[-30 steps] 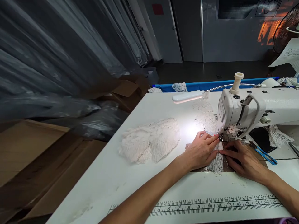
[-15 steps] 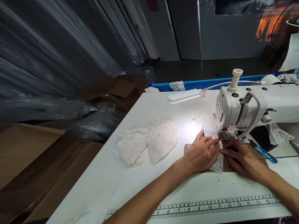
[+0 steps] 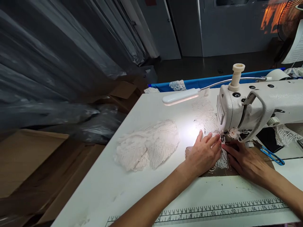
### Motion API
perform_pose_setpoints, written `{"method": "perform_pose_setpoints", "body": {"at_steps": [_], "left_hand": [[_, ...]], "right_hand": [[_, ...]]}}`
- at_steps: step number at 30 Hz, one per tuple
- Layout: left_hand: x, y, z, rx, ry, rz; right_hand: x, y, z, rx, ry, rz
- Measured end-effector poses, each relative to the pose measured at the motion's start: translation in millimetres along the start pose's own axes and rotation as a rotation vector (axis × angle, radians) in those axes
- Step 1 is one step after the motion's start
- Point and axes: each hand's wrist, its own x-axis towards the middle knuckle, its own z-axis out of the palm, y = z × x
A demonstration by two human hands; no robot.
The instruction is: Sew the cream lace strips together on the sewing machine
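My left hand (image 3: 205, 153) lies on white lace fabric (image 3: 222, 159) beside the sewing machine's needle area, its fingers stretched out flat and pressing the cloth. On the other side of the presser foot (image 3: 223, 138), my right hand (image 3: 245, 159) touches the lace edge with a fingertip. Its fingers are spread, and some are partly hidden under the machine head. The lace runs under the foot and continues behind it across the table. A white sewing machine (image 3: 233, 107) stands over both hands, with a small pale fabric flower (image 3: 234, 133) on its front.
A heap of cream lace (image 3: 149, 143) rests on the white table (image 3: 101, 186) at left. Blue thread snips (image 3: 272, 156) lie right of my right hand. A lamp (image 3: 181, 96) lights the sewing spot. A printed ruler (image 3: 213, 212) runs along the front edge; cardboard boxes (image 3: 35, 157) stand left.
My left fingers have flattened over the lace, covering a greyish patch that showed near them before. The lace end by my hands has drawn slightly toward the machine. The view has shifted a little.
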Motion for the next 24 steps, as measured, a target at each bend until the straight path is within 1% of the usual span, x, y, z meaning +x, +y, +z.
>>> {"method": "perform_pose_setpoints", "body": {"at_steps": [4,7,10,12,13,14,17,19,20,22,24], "left_hand": [[0.2,0.4,1.9,0.020,0.006,-0.019],[-0.4,-0.2,1.6,-0.008,0.001,-0.024],[1.7,-6.3,0.1,-0.071,0.047,-0.064],[5.6,-16.0,-0.5,-0.090,0.074,-0.107],[8.0,-22.4,-0.3,-0.089,0.064,-0.120],[10.4,-29.5,0.3,-0.085,0.029,-0.117],[15.6,-49.7,3.1,-0.079,-0.124,-0.056],[16.1,-57.7,3.6,-0.089,-0.170,-0.027],[15.4,-59.2,2.9,-0.098,-0.166,-0.026],[12.5,-57.2,-0.4,-0.122,-0.129,-0.038],[8.3,-50.2,-5.2,-0.147,-0.063,-0.029]], "right_hand": [[-2.4,3.2,8.1,-0.001,-0.016,0.032],[-5.5,6.1,10.4,0.024,-0.038,0.059],[-6.6,7.6,4.6,0.077,-0.038,0.100],[-5.9,8.9,-2.2,0.138,-0.034,0.156],[-5.3,9.8,-5.6,0.169,-0.030,0.186],[-4.6,10.9,-8.5,0.195,-0.022,0.206],[-3.6,12.7,-13.3,0.214,0.034,0.233],[-4.0,11.4,-13.2,0.198,0.060,0.226],[-4.4,10.0,-12.5,0.187,0.058,0.213],[-4.8,6.6,-10.4,0.167,0.048,0.147],[-4.5,3.8,-8.3,0.130,0.040,0.060]]}}
